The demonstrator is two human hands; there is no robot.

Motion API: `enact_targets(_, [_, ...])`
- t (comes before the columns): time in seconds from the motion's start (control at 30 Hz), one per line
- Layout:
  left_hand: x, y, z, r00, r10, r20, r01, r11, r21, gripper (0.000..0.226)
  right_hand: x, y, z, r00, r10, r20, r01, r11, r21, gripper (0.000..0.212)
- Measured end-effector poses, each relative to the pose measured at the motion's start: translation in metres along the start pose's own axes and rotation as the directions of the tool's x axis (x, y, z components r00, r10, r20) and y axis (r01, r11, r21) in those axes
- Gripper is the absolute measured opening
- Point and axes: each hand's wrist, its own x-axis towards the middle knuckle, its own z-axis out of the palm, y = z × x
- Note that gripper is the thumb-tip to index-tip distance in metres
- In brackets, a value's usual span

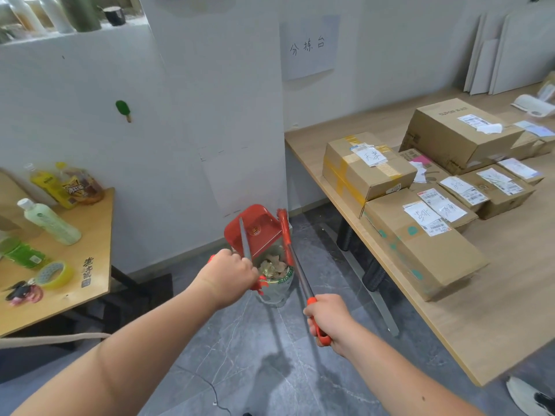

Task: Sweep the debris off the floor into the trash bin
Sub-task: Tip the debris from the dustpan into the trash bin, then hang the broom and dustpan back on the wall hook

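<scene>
Head view: my left hand (229, 273) is fisted round the dustpan (253, 231) handle, pan tipped over the bin (277, 288). My right hand (327, 321) is clamped on the broom (288, 244) handle, bristles up beside the pan. Debris (273, 265) (dry leaves) sits in the bin mouth. To finish well, I judge: hold the pan lip inside the rim, tilt steeper, brush leftovers downward with short strokes. Whether the pan is empty, I cannot tell.
</scene>
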Motion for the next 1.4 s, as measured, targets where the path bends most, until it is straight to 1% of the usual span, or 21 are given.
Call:
enact_targets(0.07, [0.0,-0.004,0.001,1.0,-0.02,-0.003,0.02,0.999,-0.045,0.016,0.001,0.002,-0.003,1.0,0.005,0.001,-0.005,1.0,0.013,0.028])
enact_targets(0.13, [-0.001,-0.014,0.002,0.994,-0.111,-0.011,0.11,0.992,-0.067,0.005,0.002,0.002,-0.007,1.0,0.001,0.013,-0.001,0.999,0.032,0.025])
enact_targets(0.2, [0.0,-0.024,0.009,0.974,-0.223,-0.043,0.217,0.97,-0.11,0.012,0.003,-0.002,-0.012,0.999,-0.007,0.034,0.005,0.998,0.063,0.017])
enact_targets(0.23, [-0.001,-0.027,0.009,0.962,-0.271,-0.035,0.263,0.953,-0.149,0.014,0.003,-0.005,-0.014,0.999,-0.011,0.047,0.007,0.997,0.079,0.015])
enact_targets(0.3, [-0.003,-0.031,0.006,0.928,-0.366,-0.07,0.343,0.913,-0.222,0.021,0.002,-0.013,-0.014,0.997,-0.02,0.079,0.013,0.997,0.081,0.015])
enact_targets(0.37, [-0.006,-0.036,0.002,0.879,-0.467,-0.091,0.431,0.863,-0.263,0.027,0.0,-0.024,-0.011,0.993,-0.039,0.108,0.033,0.998,0.055,0.023])
enact_targets(0.5, [-0.012,-0.049,-0.004,0.769,-0.638,-0.039,0.58,0.721,-0.379,0.033,-0.01,-0.054,0.001,0.983,-0.077,0.169,0.081,0.997,-0.018,0.034])
enact_targets(0.57, [-0.016,-0.058,-0.009,0.712,-0.702,-0.02,0.629,0.65,-0.428,0.034,-0.016,-0.072,0.006,0.972,-0.106,0.21,0.127,0.988,-0.091,0.06])
enact_targets(0.6, [-0.02,-0.062,-0.011,0.686,-0.727,-0.012,0.65,0.621,-0.438,0.035,-0.018,-0.082,0.009,0.963,-0.124,0.239,0.158,0.979,-0.127,0.062])
enact_targets(0.63, [-0.024,-0.067,-0.014,0.663,-0.749,-0.003,0.669,0.594,-0.446,0.036,-0.022,-0.092,0.012,0.957,-0.132,0.259,0.179,0.97,-0.166,0.059])
enact_targets(0.7, [-0.035,-0.076,-0.017,0.624,-0.781,0.016,0.698,0.549,-0.46,0.036,-0.024,-0.113,0.02,0.954,-0.105,0.282,0.174,0.957,-0.232,0.052])
enact_targets(0.8, [-0.052,-0.09,-0.018,0.58,-0.814,0.037,0.731,0.5,-0.464,0.037,-0.027,-0.144,0.034,0.943,-0.059,0.326,0.158,0.946,-0.284,0.049])
enact_targets(0.9, [-0.065,-0.107,-0.018,0.554,-0.831,0.05,0.752,0.474,-0.458,0.038,-0.026,-0.175,0.05,0.926,-0.025,0.377,0.17,0.918,-0.357,0.052])
enact_targets(1.03, [-0.085,-0.134,-0.01,0.536,-0.842,0.066,0.762,0.448,-0.467,0.037,-0.028,-0.208,0.081,0.9,-0.008,0.436,0.21,0.884,-0.417,0.048])
enact_targets(1.1, [-0.093,-0.15,-0.008,0.533,-0.842,0.081,0.761,0.436,-0.481,0.037,-0.032,-0.222,0.098,0.884,-0.029,0.466,0.245,0.878,-0.411,0.037])
enact_targets(1.13, [-0.097,-0.16,-0.007,0.532,-0.842,0.084,0.759,0.431,-0.488,0.038,-0.034,-0.229,0.106,0.875,-0.046,0.483,0.269,0.874,-0.404,0.036])
enact_targets(1.3, [-0.112,-0.212,-0.002,0.557,-0.829,0.049,0.737,0.466,-0.489,0.041,-0.041,-0.27,0.152,0.832,-0.13,0.539,0.374,0.849,-0.373,0.046])
enact_targets(1.4, [-0.12,-0.244,0.005,0.555,-0.831,0.031,0.739,0.476,-0.476,0.042,-0.048,-0.291,0.18,0.806,-0.219,0.549,0.465,0.808,-0.36,0.054])
